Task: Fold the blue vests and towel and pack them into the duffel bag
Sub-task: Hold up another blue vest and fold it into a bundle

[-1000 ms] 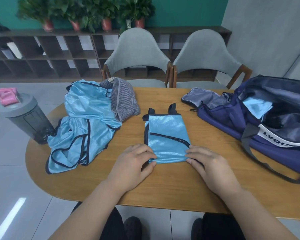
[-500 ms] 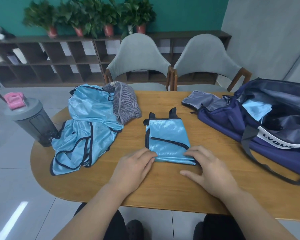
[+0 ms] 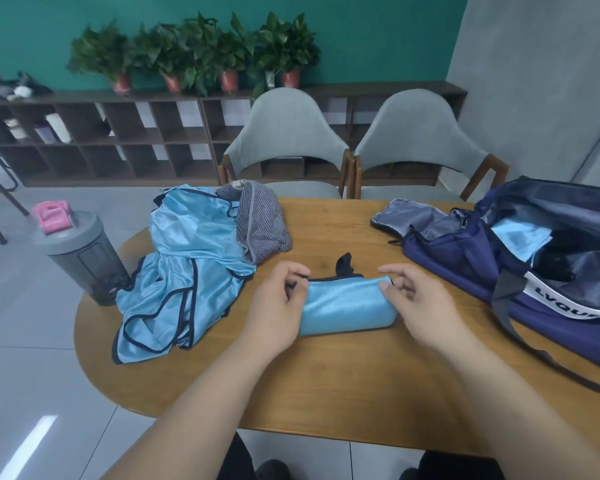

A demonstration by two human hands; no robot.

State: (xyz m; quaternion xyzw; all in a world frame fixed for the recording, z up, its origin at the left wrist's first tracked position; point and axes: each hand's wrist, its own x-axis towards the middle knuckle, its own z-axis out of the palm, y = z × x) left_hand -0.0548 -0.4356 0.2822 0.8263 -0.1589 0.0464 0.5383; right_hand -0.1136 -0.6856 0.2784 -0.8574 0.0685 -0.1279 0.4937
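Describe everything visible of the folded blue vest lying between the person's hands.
The shiny light-blue fabric vest lies folded into a compact, rounded bundle, running left to right on the oval wooden table. Dark trim edges its top, and dark straps stick out behind it. The left hand pinches its left end. The right hand, blurred, meets its right end.

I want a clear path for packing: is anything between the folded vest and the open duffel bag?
Nothing visible does. Only table surface lies between the folded vest, gripped by the left hand and right hand, and the duffel bag.
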